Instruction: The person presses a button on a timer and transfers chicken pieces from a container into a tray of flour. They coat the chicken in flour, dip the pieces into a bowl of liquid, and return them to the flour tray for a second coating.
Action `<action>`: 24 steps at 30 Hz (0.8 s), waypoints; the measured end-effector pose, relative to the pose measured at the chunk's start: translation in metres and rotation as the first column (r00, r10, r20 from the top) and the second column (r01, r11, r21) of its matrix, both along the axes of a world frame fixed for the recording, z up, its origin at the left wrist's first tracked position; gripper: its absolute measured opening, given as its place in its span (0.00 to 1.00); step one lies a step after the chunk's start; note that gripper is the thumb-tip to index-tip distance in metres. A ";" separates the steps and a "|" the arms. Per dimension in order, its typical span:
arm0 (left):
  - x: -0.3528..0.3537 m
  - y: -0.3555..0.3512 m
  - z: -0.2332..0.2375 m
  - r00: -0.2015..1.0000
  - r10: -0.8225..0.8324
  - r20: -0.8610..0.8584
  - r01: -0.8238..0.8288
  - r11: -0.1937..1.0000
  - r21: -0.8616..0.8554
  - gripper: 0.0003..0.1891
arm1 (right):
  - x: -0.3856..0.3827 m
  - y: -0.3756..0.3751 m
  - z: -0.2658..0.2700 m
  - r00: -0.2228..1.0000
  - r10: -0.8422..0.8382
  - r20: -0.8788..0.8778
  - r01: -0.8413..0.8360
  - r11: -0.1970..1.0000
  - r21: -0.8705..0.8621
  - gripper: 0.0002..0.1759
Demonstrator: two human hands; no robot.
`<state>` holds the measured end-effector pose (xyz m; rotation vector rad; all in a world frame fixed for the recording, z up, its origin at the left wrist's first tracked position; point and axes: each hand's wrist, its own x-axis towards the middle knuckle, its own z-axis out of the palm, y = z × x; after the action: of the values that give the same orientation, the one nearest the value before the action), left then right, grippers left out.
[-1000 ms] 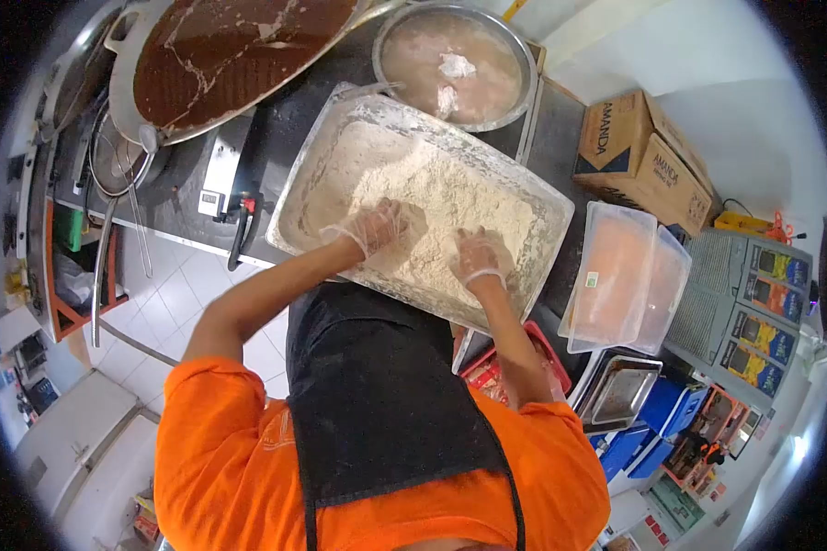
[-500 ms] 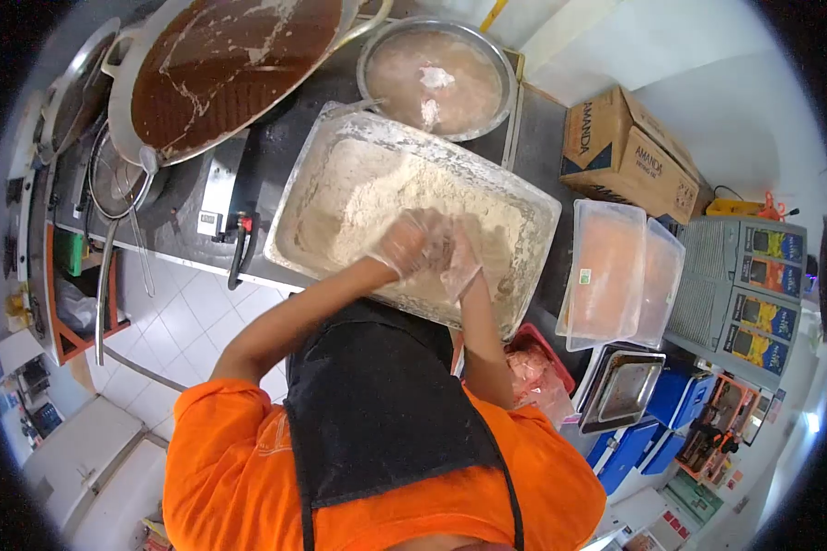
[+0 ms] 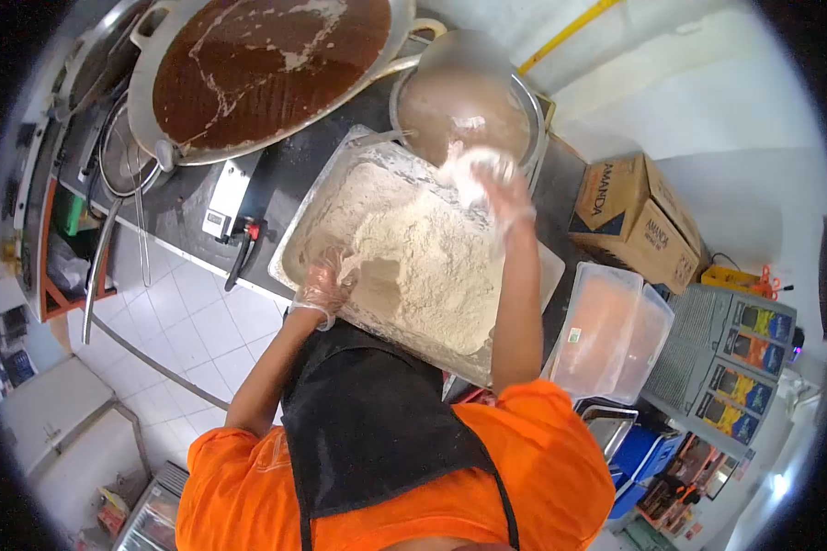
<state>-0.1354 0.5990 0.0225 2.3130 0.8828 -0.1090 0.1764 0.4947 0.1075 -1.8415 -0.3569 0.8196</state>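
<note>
My left hand (image 3: 323,286), in a clear plastic glove, rests at the near left part of a floury metal tray (image 3: 547,275), fingers apart in the pale flour (image 3: 432,248). Beside it is a smooth hollow in the flour. My gloved right hand (image 3: 504,195) is over the tray's far edge, its fingers round a white, flour-coated piece (image 3: 473,174) whose shape is blurred. That piece hangs at the near rim of a round metal bowl (image 3: 535,115) of cloudy liquid, where a pale lump shows.
A large pan (image 3: 142,101) of dark brown liquid stands at the far left, with a strainer (image 3: 119,156) beside it. An Amanda cardboard box (image 3: 634,220) and clear plastic containers (image 3: 606,331) are on the right. A handle pokes over the tray's far left corner.
My hands were together over the middle of the tray and have parted. The right has moved up to the bowl with the white piece; the left has moved left. The whole view has shifted slightly.
</note>
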 end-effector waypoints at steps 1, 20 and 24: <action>-0.002 -0.002 -0.003 1.000 0.012 -0.005 -0.012 1.000 -0.006 0.23 | 0.022 0.027 -0.008 0.997 -0.065 0.035 0.061 0.991 0.115 0.25; 0.006 -0.017 0.003 0.984 0.059 -0.168 -0.037 0.990 0.136 0.19 | -0.095 0.089 -0.050 0.441 0.772 0.457 -0.437 0.630 -0.642 0.25; 0.007 -0.020 0.008 0.973 0.035 -0.229 0.037 0.952 0.302 0.21 | -0.131 0.056 -0.151 0.159 0.629 0.761 -0.393 0.748 -0.535 0.26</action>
<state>-0.1285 0.5792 0.0308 2.6266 1.0795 -0.2646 0.0457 0.5503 -0.0438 -2.2692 -1.8313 0.0731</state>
